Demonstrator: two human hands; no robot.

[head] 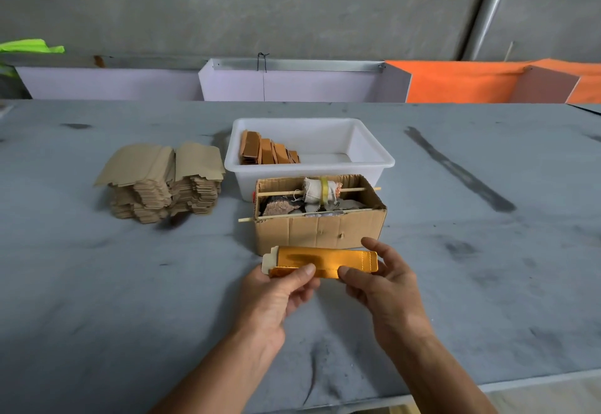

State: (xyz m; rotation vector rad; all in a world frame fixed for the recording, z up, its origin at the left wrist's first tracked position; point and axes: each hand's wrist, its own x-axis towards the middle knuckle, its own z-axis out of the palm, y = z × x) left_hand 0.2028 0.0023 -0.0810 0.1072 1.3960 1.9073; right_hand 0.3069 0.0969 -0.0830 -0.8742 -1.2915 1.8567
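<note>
Left hand (276,296), right hand (383,287): fingertips hidden behind flat gold foil-covered card sleeve (325,259). Both forearms cut off at bottom edge. Open brown cardboard box (318,231): lower front covered by sleeve; dark scraps inside unidentifiable. White plastic tub (325,135): near wall partly behind box.

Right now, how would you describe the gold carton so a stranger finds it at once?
On the grey table, find the open cardboard box in the middle. Just in front of it, the left hand and right hand pinch a long flat carton. Unlike the dull brown stacked cartons at the left, it is shiny gold.
</note>
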